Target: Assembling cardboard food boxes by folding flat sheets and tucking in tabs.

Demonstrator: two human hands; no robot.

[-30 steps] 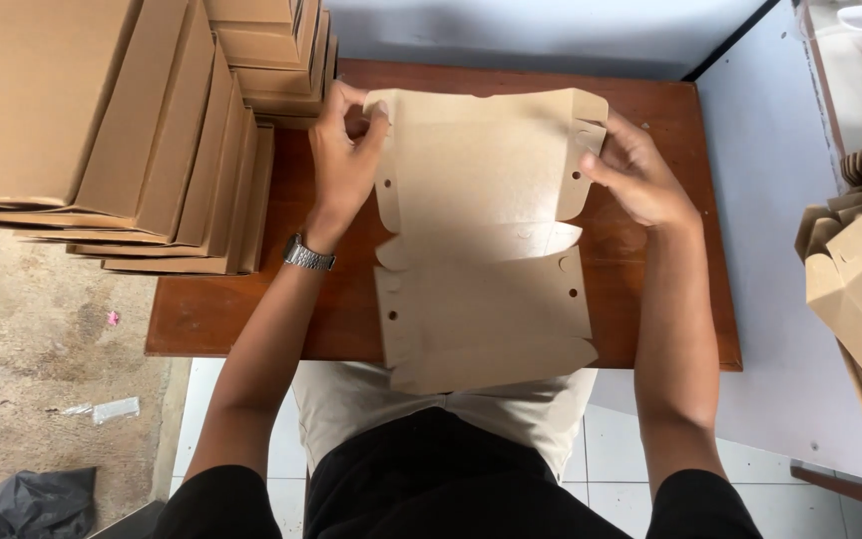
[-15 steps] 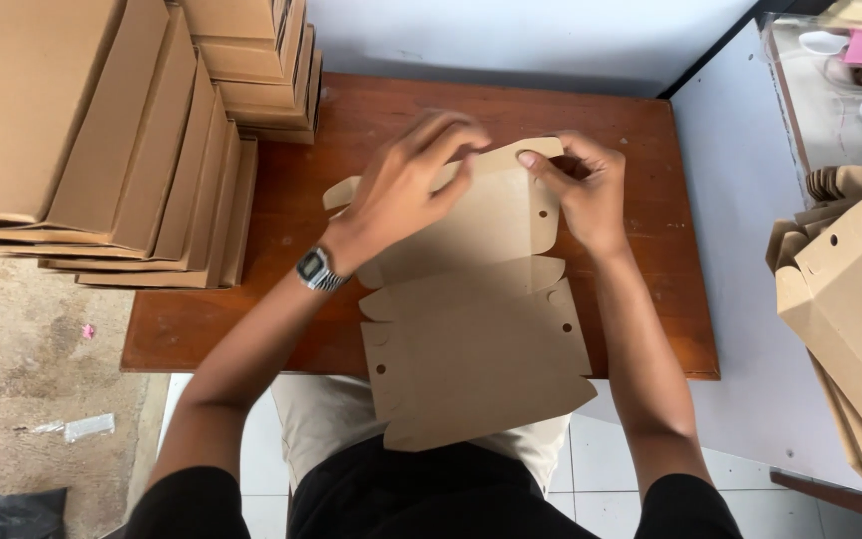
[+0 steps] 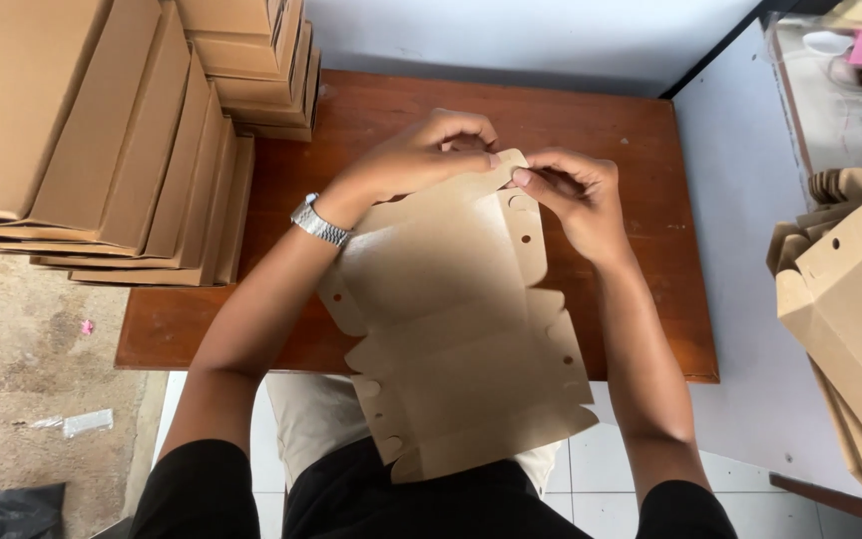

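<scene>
pinching the far edge of a flat brown cardboard blank (image 3: 451, 299), both hands meet at its top: the left hand (image 3: 416, 160) curls over the upper flap with its fingers closed on the card, and the right hand (image 3: 571, 195) has thumb and forefinger nipped on the same flap beside a small punched hole. the blank lies tilted across the front of the wooden tabletop (image 3: 371, 110), its near end hanging off the edge over the person's lap.

what could go wrong: thin card like this looks likely to crease off its scored line if the 2 hands fold unevenly, and the scalloped tabs along the right side could tear or buckle if forced. with so much of the blank overhanging the tabletop, it may slide toward the lap once the grip loosens. the leaning stack of folded boxes (image 3: 102, 140) at the left stands close to the left forearm, so a wide elbow swing could knock it.

against the picture from 1 second back, the hands have come together from the blank's 2 outer corners to its middle top, and the upper panel, then spread wide, is now folded inward and narrower. the blank has also turned slightly, no longer square to the tabletop.
</scene>
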